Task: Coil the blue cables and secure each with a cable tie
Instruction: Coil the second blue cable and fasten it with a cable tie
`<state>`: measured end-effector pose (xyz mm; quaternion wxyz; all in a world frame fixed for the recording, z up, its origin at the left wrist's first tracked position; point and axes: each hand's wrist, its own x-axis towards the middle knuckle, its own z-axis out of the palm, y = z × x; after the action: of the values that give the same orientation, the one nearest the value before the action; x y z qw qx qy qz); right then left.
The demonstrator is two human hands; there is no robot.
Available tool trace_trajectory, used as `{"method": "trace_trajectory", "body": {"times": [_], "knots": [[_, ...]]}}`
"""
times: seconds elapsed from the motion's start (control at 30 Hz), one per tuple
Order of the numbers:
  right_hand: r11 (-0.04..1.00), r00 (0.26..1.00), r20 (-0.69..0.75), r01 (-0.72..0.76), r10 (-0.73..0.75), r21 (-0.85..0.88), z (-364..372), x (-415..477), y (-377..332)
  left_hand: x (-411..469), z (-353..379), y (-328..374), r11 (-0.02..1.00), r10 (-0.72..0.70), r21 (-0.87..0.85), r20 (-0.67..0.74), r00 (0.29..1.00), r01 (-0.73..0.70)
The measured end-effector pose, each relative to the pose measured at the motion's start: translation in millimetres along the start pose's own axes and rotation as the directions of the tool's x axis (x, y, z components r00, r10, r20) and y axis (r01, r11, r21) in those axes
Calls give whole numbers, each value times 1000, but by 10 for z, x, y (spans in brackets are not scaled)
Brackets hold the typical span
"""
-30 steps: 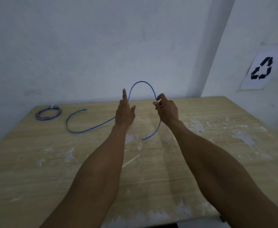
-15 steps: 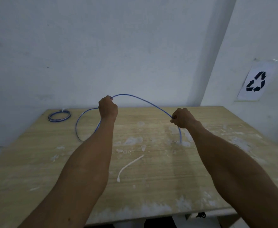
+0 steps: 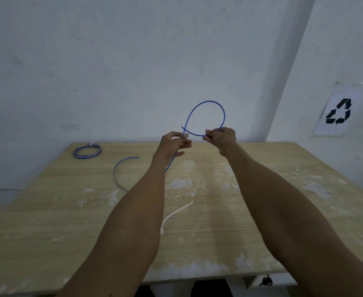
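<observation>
A loose blue cable (image 3: 206, 102) forms one raised loop above the far middle of the wooden table (image 3: 262, 211). My left hand (image 3: 173, 143) pinches the cable where the loop crosses, and the cable's tail (image 3: 120, 168) runs down from it and curves over the table to the left. My right hand (image 3: 220, 137) pinches the cable's other end at the loop's right side. A white cable tie (image 3: 174, 215) lies on the table between my forearms. At the far left corner lies a coiled blue cable (image 3: 87, 151) with a white tie on it.
White walls stand right behind and to the right of the table, the right one bearing a paper recycling sign (image 3: 338, 112). White paint stains mark the tabletop. A small dark object (image 3: 266, 281) shows under the table's near edge.
My hands have come together from a wide spread, bending the cable from a long shallow arc into a closed raised loop. The tail on the table has been drawn shorter.
</observation>
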<state>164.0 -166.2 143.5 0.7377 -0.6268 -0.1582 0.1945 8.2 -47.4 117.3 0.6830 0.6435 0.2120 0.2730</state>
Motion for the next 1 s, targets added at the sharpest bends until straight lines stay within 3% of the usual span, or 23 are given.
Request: {"method": "trace_trajectory", "body": {"times": [0.17, 0.27, 0.33, 0.37, 0.43, 0.5, 0.57, 0.63, 0.73, 1.0], "knots": [[1000, 994, 113, -14, 13, 5, 91, -103, 80, 30, 20, 85, 995, 75, -59, -135, 988, -83], [995, 982, 191, 3, 16, -97, 82, -179, 48, 47, -27, 87, 990, 89, -94, -149, 985, -103], [980, 985, 168, -1, 35, -199, 60, -208, 8, 52, -76, 96, 986, 87, -134, -126, 988, -104], [958, 992, 130, 44, -7, -284, 40, -208, -8, 57, -93, 104, 984, 89, -146, -116, 989, -105], [807, 959, 99, 277, -265, -522, 4, -197, -30, 55, -98, 123, 985, 97, -136, -95, 991, -109], [624, 836, 192, 518, -514, -585, 2, -211, -62, 62, -82, 129, 984, 95, -142, -61, 994, -103], [538, 733, 280, 657, -620, -529, 40, -226, -134, 55, -62, 128, 983, 74, -167, -18, 997, -76], [495, 687, 359, 714, -631, -496, 92, -236, -204, 36, -43, 124, 985, 49, -169, 26, 998, -44], [472, 695, 435, 713, -573, -518, 139, -235, -240, 13, -24, 120, 989, 31, -146, 46, 998, -24], [456, 687, 480, 724, -546, -517, 173, -249, -185, -59, 7, 192, 982, -18, -187, 73, 997, 32]]}}
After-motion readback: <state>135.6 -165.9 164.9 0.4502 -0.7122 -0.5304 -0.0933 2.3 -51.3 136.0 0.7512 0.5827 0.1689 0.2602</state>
